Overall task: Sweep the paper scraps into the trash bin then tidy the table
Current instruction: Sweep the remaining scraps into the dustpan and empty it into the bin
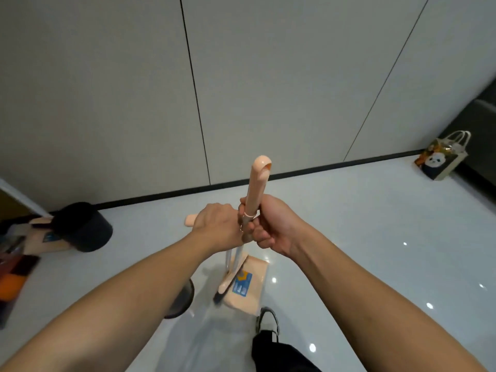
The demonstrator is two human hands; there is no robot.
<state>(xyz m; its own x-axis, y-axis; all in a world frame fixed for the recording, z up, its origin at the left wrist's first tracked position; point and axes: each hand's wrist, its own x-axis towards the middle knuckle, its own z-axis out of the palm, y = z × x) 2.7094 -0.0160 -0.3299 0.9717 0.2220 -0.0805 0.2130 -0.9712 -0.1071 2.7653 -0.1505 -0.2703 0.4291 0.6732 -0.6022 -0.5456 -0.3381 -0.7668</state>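
Observation:
My right hand [271, 225] grips a peach-coloured broom handle [258, 183] that stands upright in front of me. My left hand [214, 222] grips a second peach handle [190, 220], whose end pokes out to its left. Both metal poles run down to a peach dustpan [252, 285] with a blue label, standing on the glossy floor with the broom head [224, 288] against it. A dark round trash bin [179, 302] sits on the floor, mostly hidden under my left forearm. No paper scraps are visible.
Another black bin [83, 226] lies by the wall at left beside a second peach dustpan [47, 237]. A panda-printed paper bag [440, 159] stands at far right. Colourful objects [13, 277] crowd the left edge. My shoe [267, 319] is just below the dustpan.

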